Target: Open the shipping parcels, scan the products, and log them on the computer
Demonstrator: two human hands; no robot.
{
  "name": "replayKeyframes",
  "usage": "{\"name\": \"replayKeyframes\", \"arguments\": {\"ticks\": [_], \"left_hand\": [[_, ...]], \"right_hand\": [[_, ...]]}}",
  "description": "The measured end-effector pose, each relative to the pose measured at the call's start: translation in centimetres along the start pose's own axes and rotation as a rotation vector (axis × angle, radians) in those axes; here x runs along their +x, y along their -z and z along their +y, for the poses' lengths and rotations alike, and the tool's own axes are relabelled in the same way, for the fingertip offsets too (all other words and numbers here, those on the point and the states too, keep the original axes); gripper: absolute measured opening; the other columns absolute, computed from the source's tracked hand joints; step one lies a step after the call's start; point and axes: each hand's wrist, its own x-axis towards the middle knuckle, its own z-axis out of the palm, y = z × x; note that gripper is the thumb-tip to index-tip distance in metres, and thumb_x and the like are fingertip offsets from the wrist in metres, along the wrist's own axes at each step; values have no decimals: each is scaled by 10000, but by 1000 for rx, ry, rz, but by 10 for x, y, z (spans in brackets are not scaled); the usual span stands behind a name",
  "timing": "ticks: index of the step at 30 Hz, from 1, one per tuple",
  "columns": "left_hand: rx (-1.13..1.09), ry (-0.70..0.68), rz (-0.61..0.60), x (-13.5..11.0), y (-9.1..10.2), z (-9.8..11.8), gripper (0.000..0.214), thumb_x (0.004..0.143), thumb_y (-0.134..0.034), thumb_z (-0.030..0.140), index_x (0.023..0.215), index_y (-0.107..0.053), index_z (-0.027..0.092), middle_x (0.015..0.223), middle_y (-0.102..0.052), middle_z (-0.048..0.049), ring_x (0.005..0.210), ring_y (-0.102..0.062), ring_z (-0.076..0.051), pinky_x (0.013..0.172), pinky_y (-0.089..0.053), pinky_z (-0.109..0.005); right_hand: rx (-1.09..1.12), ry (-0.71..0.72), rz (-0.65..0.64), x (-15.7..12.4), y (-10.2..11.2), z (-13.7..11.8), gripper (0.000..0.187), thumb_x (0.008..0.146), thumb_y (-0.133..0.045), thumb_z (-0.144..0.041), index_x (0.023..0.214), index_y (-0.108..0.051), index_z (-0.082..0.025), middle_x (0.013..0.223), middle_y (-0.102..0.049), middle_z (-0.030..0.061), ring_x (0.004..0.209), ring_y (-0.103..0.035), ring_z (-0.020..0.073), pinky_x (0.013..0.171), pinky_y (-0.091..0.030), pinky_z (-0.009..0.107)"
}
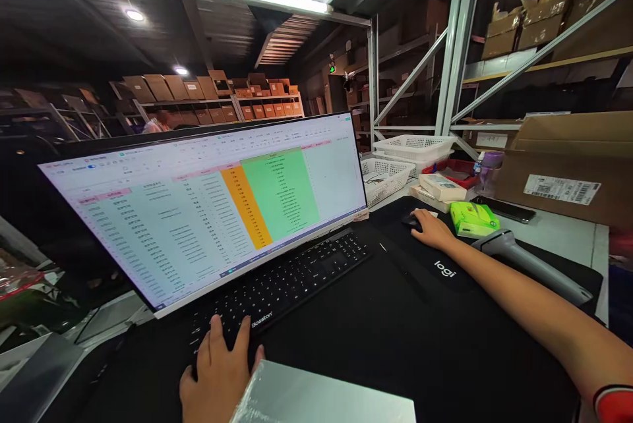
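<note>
My left hand (217, 373) rests with fingers spread on the near left end of a black keyboard (297, 284). Just right of its wrist lies a silvery, film-wrapped flat box (326, 400), cut off by the bottom edge. Out to the right, my right hand (431, 230) is closed over a dark computer mouse (411, 220) on a black mouse pad (459, 278). Behind the keyboard stands a monitor (208, 205) with a spreadsheet that has an orange and a green column. A dark pen (403, 270) lies between keyboard and mouse.
Beside my right forearm are a grey barcode scanner (534, 265), a green tissue pack (473, 219) and a phone (504, 209). White baskets (388, 179), small boxes (440, 189) and a large cardboard box (568, 166) stand behind. Metal shelving (448, 54) rises at the right.
</note>
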Motion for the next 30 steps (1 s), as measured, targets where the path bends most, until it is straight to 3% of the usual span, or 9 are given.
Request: {"name": "replayKeyframes", "arguments": {"ticks": [8,15,25,30], "left_hand": [[-1,-2,-15,-2,5,0,579,1015,-363,449,1564,-424,278,1686,-239,-220,1507,-345,-362,1081,-417,-554],[25,-13,-14,0,3,-1,583,1019,-363,446,1572,-412,269,1689,-209,-251,1488,-378,-376,1041,-452,-532],[-31,30,-66,6,-7,-2,613,1007,-371,470,1595,-355,297,1708,-194,-202,1524,-320,-354,1098,-407,-557],[-24,26,-52,1,2,2,589,1022,-333,431,1590,-369,279,1705,-165,-238,1527,-318,-346,1105,-396,-548]], "right_hand": [[3,10,-12,1,-7,3,502,884,-589,-310,1381,-618,-250,1422,-575,119,1236,-618,297,1075,-489,436],[23,-7,-12,-2,7,-7,497,869,-584,-309,1344,-569,-166,1323,-614,162,1174,-628,312,1016,-504,431],[33,33,-13,-3,11,-10,401,864,-601,-311,1253,-602,-212,1273,-640,124,1118,-639,288,981,-516,407],[71,68,-17,-4,7,-6,433,857,-598,-321,1277,-625,-217,1307,-639,117,1153,-640,293,1009,-519,417]]}}
